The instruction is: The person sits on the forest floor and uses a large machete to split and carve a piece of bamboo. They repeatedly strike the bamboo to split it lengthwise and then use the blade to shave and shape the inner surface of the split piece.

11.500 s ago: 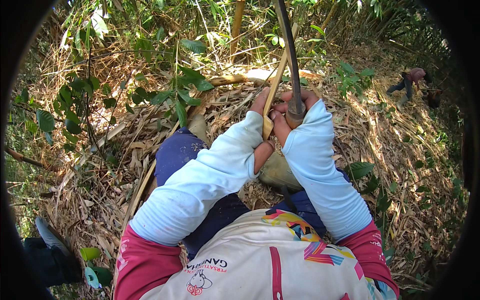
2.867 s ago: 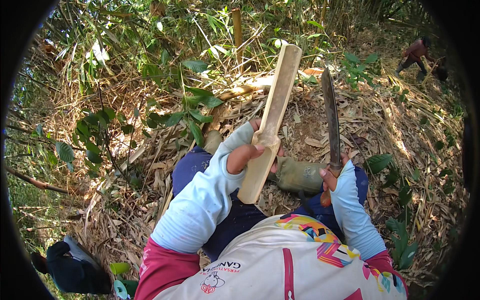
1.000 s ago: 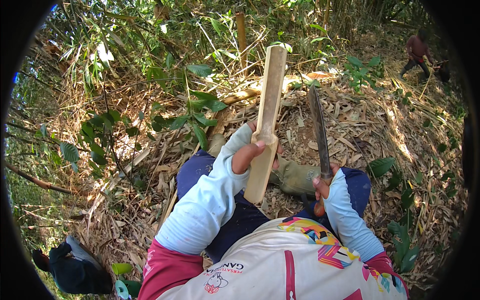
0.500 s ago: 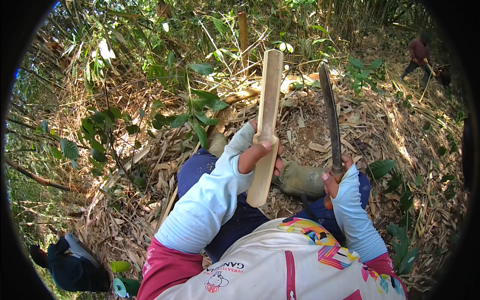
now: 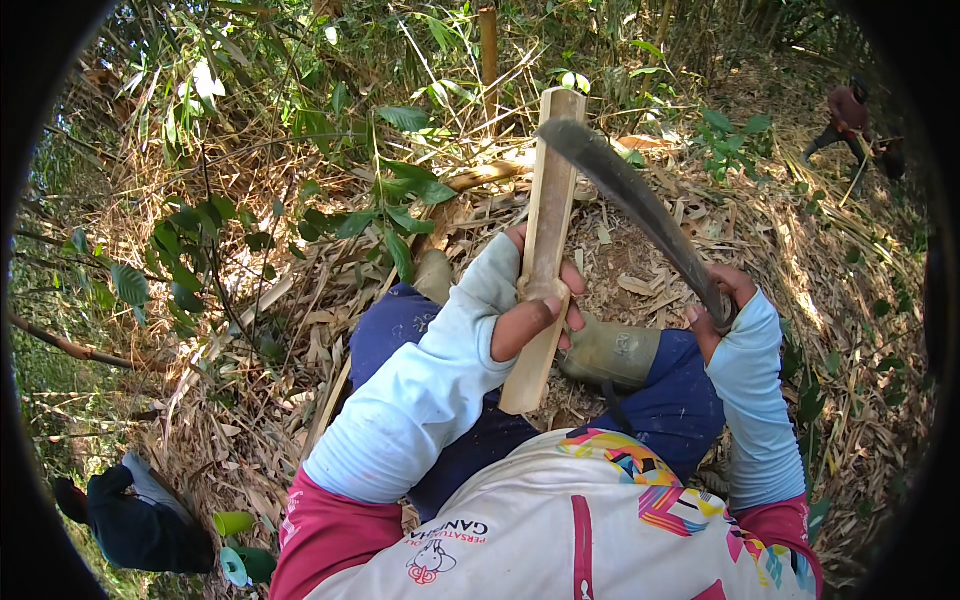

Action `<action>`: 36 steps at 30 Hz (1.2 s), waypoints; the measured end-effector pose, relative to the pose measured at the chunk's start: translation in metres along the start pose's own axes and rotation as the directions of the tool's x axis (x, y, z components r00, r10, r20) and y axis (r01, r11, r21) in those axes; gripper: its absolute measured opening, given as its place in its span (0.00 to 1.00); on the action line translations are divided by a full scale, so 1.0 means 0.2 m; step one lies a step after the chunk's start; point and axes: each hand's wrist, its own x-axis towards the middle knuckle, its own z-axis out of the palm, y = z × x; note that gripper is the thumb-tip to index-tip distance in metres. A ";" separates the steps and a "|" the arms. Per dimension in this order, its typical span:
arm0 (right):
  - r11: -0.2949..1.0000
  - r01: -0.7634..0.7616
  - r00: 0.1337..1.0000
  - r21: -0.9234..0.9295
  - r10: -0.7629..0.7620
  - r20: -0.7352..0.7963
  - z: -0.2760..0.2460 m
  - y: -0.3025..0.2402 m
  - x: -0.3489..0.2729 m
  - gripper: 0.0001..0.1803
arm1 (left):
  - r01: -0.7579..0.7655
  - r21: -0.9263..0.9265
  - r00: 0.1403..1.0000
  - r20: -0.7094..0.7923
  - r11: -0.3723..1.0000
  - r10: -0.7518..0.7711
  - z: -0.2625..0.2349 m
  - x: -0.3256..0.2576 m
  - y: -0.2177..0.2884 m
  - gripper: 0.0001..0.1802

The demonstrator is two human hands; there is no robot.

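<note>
1. At far left we note a dark bag [image 5: 140, 515] with a green cup [image 5: 232, 522] beside it on the leaf litter [image 5: 250, 400]; both lie where they did earlier.
2. We find the left hand [image 5: 535, 305] wrapped around the split bamboo slat [image 5: 543, 250], thumb across its near face and fingers curled behind. The slat stands near upright, tilted slightly right, over the person's lap, its lower end above the dark blue trousers [image 5: 400, 330]. Its place and tilt match the frame half a second ago.
3. We record the main change at the curved knife [image 5: 640, 205]. Earlier the blade stood almost vertical, apart from the slat on its right. Now it leans hard left, and its tip meets the slat's top end.
4. The right hand [image 5: 722, 305] is closed in a fist on the knife handle, right of the slat, above a green rubber boot [image 5: 610, 350].
5. At upper right, another person [image 5: 845, 115] bends over the ground, well apart.
</note>
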 end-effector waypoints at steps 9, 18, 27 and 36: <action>0.906 -0.215 0.975 0.366 0.221 0.026 0.11 0.07 -0.02 0.24 | -0.046 -0.065 0.999 -0.005 0.997 0.046 -0.02 0.00 0.01 0.37; 0.627 -0.495 0.868 0.601 0.388 0.310 0.21 -0.06 -0.12 0.31 | -0.137 -0.134 0.990 -0.052 0.981 0.131 -0.01 0.00 0.01 0.38; 0.517 -0.567 0.824 0.641 0.361 0.437 0.31 -0.12 -0.21 0.24 | -0.179 -0.405 0.977 0.034 0.897 0.211 -0.08 0.01 -0.01 0.35; 0.555 -0.513 0.856 0.655 0.269 0.442 0.39 -0.17 -0.25 0.25 | -0.255 -0.420 0.961 -0.013 0.871 0.276 -0.08 0.00 0.00 0.36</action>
